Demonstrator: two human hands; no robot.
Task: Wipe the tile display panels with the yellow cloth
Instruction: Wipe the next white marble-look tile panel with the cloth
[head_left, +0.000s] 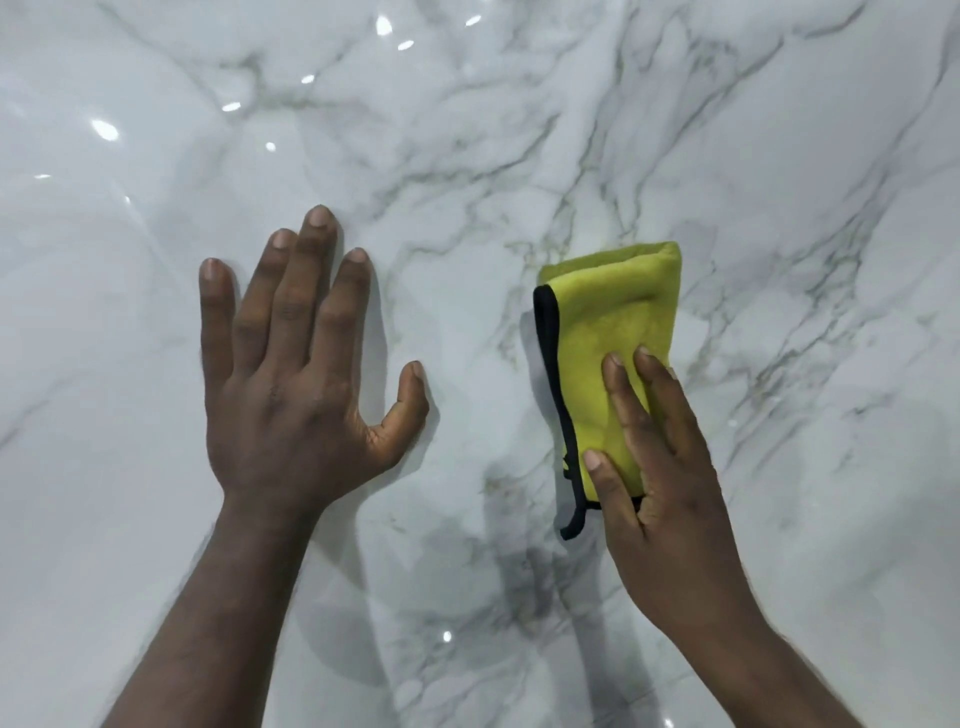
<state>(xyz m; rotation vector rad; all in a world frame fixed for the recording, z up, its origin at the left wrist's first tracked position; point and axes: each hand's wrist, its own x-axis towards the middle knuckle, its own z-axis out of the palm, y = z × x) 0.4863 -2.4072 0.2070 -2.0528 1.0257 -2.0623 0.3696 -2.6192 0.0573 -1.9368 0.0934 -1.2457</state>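
Observation:
A glossy white tile panel (467, 156) with grey marble veins fills the whole view. A folded yellow cloth (613, 322) with a black hem lies flat against it, right of centre. My right hand (660, 467) presses the cloth's lower half onto the panel with straight fingers, thumb on the cloth's near edge. My left hand (296, 374) lies flat on the bare panel to the left, fingers spread, well apart from the cloth.
Bright ceiling-light reflections dot the panel's upper left. My forearms come in from the bottom edge, and their faint reflections show on the glossy surface. No panel edge or other object is in view.

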